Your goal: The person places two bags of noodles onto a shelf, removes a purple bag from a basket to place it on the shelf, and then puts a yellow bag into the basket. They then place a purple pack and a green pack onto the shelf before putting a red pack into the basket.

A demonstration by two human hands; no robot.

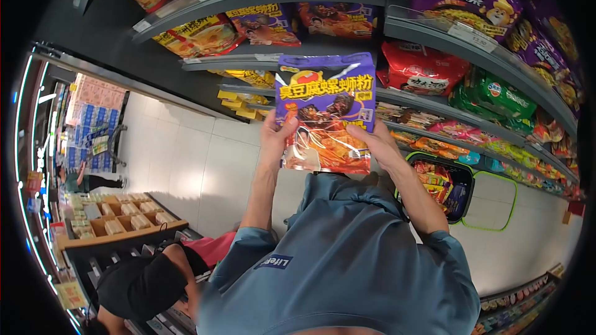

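Observation:
Between my two hands is a purple and orange bag of instant rice noodles (326, 111), upright with its printed front facing me. My left hand (277, 138) grips its left edge, thumb across the front. On the opposite edge, my right hand (377, 141) is closed the same way, its thumb pressed on the front. The fingers behind the bag are hidden. Matching purple noodle bags (335, 20) lie on the shelf just beyond, partly covered at the lower edge by the shelf lip.
A dark shopping basket (469, 195) with a green handle and packets inside stands on the floor at right. Red noodle packs (423, 67) and green packs (495, 99) fill the right shelves. A person in black (146, 282) is at lower left, near a wooden display (118, 217).

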